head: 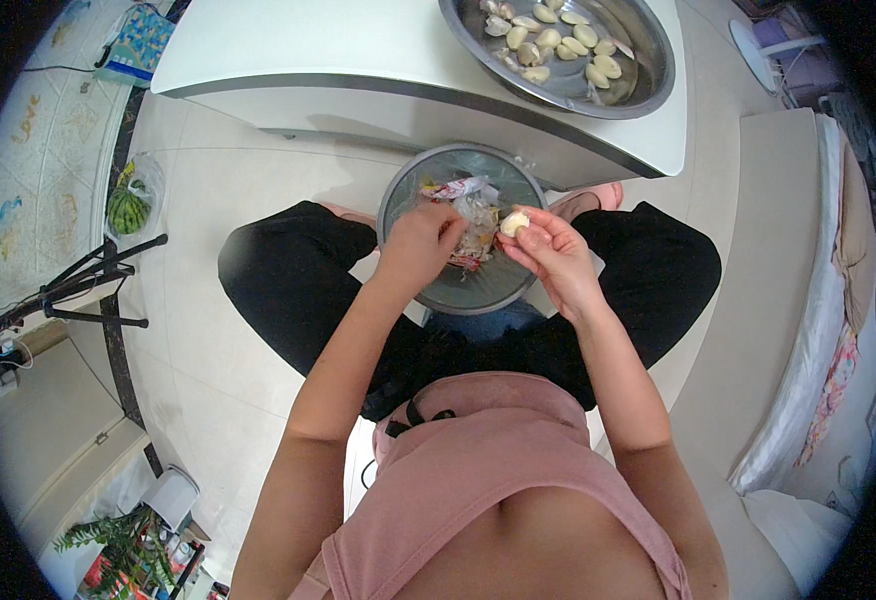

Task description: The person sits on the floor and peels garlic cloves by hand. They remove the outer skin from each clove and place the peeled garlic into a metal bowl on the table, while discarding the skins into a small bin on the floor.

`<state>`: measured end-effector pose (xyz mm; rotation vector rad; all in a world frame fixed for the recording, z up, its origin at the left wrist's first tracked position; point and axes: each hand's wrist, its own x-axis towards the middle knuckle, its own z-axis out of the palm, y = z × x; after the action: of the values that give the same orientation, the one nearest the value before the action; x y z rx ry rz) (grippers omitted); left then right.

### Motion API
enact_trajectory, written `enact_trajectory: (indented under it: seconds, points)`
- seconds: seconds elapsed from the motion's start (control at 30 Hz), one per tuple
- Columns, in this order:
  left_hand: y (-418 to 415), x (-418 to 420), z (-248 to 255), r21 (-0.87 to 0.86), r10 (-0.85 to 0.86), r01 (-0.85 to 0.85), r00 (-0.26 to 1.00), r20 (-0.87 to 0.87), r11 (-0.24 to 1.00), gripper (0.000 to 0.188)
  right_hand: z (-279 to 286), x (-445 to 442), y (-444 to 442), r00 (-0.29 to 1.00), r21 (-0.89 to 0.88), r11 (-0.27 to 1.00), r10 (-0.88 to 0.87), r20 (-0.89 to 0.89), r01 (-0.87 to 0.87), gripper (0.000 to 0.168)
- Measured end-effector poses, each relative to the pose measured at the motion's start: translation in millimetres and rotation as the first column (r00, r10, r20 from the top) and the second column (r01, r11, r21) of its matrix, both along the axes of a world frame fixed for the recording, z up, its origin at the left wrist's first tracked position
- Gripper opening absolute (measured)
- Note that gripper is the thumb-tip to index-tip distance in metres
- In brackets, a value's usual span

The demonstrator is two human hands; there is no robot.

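Observation:
Between the thumb and fingers of my right hand [554,255] is a pale, mostly bare garlic clove [514,223]. My left hand [424,241] hangs over the left side of a round waste bin [397,169], its fingers bent downward. Whether it pinches a bit of skin cannot be seen. The bin has a grey rim and a plastic liner. Inside lie papery garlic skins [475,236] and a crumpled printed wrapper [454,187]. Beyond it, a steel basin [652,90] holds several peeled garlic cloves [548,37], with some unpeeled ones and loose skins among them.
The basin stands on a white table [295,45] with a dark edge band, just past the bin. My knees flank the bin. On the floor to the left are a bagged watermelon [129,208] and a black metal stand [100,277]. A bed-like bench [753,285] runs along the right.

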<state>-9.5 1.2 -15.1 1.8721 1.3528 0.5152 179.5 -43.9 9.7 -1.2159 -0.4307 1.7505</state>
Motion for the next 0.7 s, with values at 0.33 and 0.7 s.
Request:
enact_trajectory:
  seconds: [0.33,0.7]
  points:
    - [-2.4,13.4,27.6,0.169,-0.135,0.092,0.955,0.265,0.981,0.013,-18.4,-1.7,-5.7,0.933,0.285,0.94,0.078,0.35,-0.186,0.031]
    - [-0.7,12.8,31.8,0.093,-0.179,0.163,0.96,0.216,0.982,0.01,-3.2,-7.0,-6.7,0.742,0.327,0.888,0.021,0.671,-0.322,0.024]
